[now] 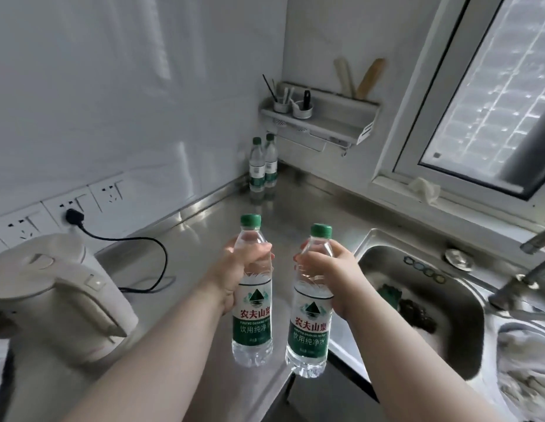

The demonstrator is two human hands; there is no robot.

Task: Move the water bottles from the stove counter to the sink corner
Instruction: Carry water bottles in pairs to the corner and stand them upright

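1. Left hand grips the left bottle and right hand grips the right bottle, both upright over the counter's front edge.
2. Corner bottles stand against the walls.
3. Kettle is on the left and sink on the right, with counter running between them.

The kettle is sitting on the desk at left; the sink is lying at right. Between them the left grip is holding the left bottle, the right grip the right bottle, side by side, apart. Behind, the corner bottles are standing together under the shelf.
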